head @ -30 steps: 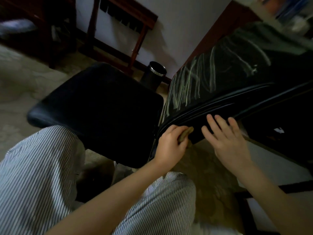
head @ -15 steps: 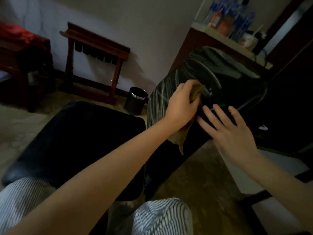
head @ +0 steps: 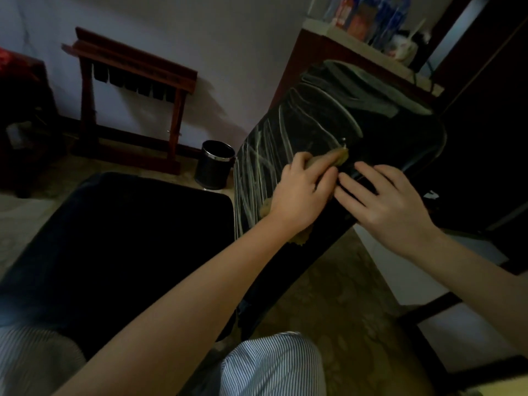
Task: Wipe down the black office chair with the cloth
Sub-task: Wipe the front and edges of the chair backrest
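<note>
Two hands on the black office chair (head: pixel 314 121), the left hand (head: pixel 303 192) gripping the cloth (head: pixel 341 156).

We see the left hand's fingers curled over the tan cloth, pressing it to the chair's streaked back; cloth ends stick out past the fingertips and below the wrist. The right hand (head: pixel 391 201) lies flat just beside it, fingers straight, holding nothing. Both sit mid-panel, away from its left edge. Beyond that edge lies the seat (head: pixel 128 238). A black bin (head: pixel 214 164) stands near on the floor, and a wooden rack (head: pixel 134 90) by the wall.
</note>
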The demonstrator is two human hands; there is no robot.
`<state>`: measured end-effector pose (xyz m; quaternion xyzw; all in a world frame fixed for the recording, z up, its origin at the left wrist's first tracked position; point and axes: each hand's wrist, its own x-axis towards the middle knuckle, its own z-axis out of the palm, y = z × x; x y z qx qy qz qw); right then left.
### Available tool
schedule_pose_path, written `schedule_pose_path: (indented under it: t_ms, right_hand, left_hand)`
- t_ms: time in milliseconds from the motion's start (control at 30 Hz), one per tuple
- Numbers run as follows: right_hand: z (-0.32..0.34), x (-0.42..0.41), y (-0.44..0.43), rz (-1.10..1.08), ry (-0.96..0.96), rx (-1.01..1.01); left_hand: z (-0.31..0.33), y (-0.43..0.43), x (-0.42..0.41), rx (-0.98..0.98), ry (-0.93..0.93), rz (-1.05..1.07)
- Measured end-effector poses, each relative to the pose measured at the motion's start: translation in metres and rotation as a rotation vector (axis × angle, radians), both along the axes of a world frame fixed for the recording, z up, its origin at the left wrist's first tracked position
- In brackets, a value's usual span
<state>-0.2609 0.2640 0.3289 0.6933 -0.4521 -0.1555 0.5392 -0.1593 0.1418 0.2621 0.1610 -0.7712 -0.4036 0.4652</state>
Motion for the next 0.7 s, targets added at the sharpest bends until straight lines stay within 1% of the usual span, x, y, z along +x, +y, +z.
schedule_pose_path:
  t_ms: [100, 167, 233, 300, 400, 500, 600, 700]
  right_hand:
    - [-0.002, -0.004, 0.000, 0.045, -0.003, -0.004]
    - [-0.001, -0.005, -0.001, 0.063, -0.002, -0.011]
    - [0.000, -0.006, -0.003, 0.089, 0.015, -0.031]
    - [0.000, -0.008, -0.004, 0.116, 0.030, -0.039]
    - [0.001, -0.007, -0.004, 0.123, 0.027, -0.041]
    - [-0.001, -0.008, -0.002, 0.127, 0.011, -0.022]
    - [0.000, -0.010, -0.002, 0.130, 0.023, -0.016]
    - [-0.001, -0.010, -0.002, 0.130, 0.010, -0.030]
  left_hand:
    - [-0.016, 0.003, 0.004, -0.072, 0.049, 0.107]
    - [-0.020, 0.002, 0.006, -0.121, 0.048, 0.134]
    - [-0.016, -0.002, 0.005, -0.107, 0.040, 0.119]
    - [-0.005, -0.005, 0.002, -0.110, 0.078, 0.072]
    - [0.020, -0.003, -0.009, -0.222, 0.138, 0.019]
    - [0.033, -0.011, -0.020, -0.268, 0.120, -0.003]
    - [0.024, -0.024, -0.024, -0.216, 0.050, 0.046]
    - [0.010, -0.032, -0.020, -0.026, -0.089, 0.076]
